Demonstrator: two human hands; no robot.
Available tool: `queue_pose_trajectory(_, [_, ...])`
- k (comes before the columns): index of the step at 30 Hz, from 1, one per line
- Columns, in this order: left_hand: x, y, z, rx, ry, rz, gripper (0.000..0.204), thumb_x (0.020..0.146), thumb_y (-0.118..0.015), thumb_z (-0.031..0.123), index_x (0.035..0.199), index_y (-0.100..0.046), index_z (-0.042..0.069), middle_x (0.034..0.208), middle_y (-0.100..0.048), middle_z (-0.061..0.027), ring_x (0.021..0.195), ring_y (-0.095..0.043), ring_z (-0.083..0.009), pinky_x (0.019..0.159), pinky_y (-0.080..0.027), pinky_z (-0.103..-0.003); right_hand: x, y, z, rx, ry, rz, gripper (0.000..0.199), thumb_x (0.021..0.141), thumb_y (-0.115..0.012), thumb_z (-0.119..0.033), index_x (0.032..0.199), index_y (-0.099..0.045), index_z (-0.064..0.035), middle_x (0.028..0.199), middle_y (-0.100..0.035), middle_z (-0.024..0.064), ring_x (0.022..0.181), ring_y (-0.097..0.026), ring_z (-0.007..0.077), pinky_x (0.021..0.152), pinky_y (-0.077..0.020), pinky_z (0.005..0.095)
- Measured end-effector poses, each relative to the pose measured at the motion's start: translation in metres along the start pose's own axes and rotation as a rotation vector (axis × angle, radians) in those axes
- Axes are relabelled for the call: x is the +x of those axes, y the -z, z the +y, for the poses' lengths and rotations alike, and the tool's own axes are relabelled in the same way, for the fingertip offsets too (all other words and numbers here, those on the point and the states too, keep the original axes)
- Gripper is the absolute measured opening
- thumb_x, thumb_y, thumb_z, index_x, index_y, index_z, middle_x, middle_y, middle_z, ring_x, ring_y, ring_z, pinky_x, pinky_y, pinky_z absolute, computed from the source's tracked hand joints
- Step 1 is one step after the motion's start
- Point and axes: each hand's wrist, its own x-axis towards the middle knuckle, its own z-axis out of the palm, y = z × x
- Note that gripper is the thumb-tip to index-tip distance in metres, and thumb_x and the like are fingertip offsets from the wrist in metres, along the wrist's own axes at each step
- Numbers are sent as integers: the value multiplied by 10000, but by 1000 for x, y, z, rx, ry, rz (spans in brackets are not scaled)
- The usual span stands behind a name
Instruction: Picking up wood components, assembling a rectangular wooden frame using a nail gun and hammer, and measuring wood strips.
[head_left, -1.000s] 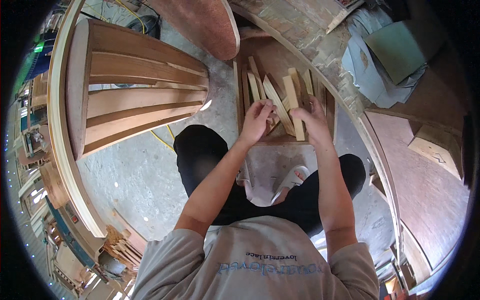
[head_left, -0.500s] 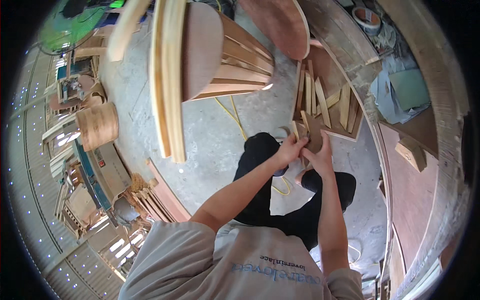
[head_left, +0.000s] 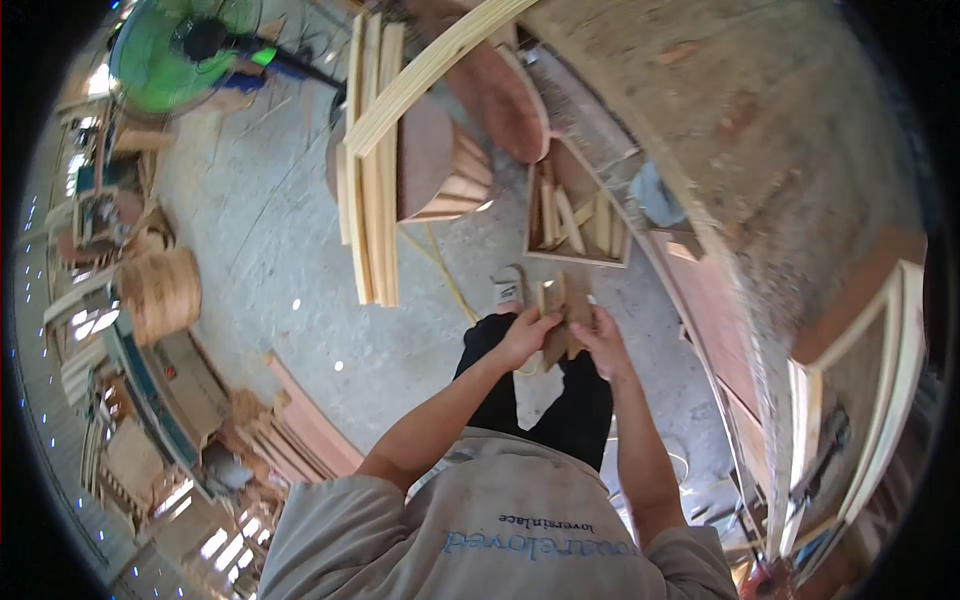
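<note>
My left hand (head_left: 530,338) is closed around the left side of several short wooden pieces (head_left: 566,318), held over my legs. On their other side my right hand (head_left: 604,345) grips them too, thumb against the wood. The pieces are flat and brown, with notched or angled ends, and stand side by side. The fingers hide part of them, so I cannot tell how they are joined, if at all. Just beyond my hands sits a shallow wooden box (head_left: 578,258) with loose wooden strips (head_left: 568,215) in it.
A drum-like slatted wooden form (head_left: 462,178) stands ahead, with long pale strips (head_left: 376,230) and a curved strip (head_left: 440,72) across it. A dusty workbench (head_left: 740,120) runs along the right. A green fan (head_left: 185,50) is at far left. A yellow cord (head_left: 447,275) crosses the floor.
My body seems to have risen, and more of the bench top shows. Both hands have drawn back from the box with the wooden pieces still in them.
</note>
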Motion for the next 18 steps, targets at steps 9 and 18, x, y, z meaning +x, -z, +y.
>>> queue_pose_trajectory(9, [-76, -70, 70, 235, -124, -231, 383, 929, -590, 292, 1187, -515, 18, 1015, -612, -38, 886, -575, -110, 757, -480, -279, -104, -25, -102, 66, 141, 104, 472, 826, -675, -127, 1239, -475, -15, 1032, -617, 88, 784, -641, 176, 681, -548, 294])
queue_pose_trajectory(18, [-75, -190, 77, 387, -208, -338, 278, 921, -613, 200, 1151, -522, 73, 951, -629, -28, 836, -621, -140, 726, -515, -290, -197, 22, -143, -256, 296, 640, 432, 823, -625, -289, 1123, -494, -7, 984, -608, 271, 926, -613, 418, 767, -477, 436])
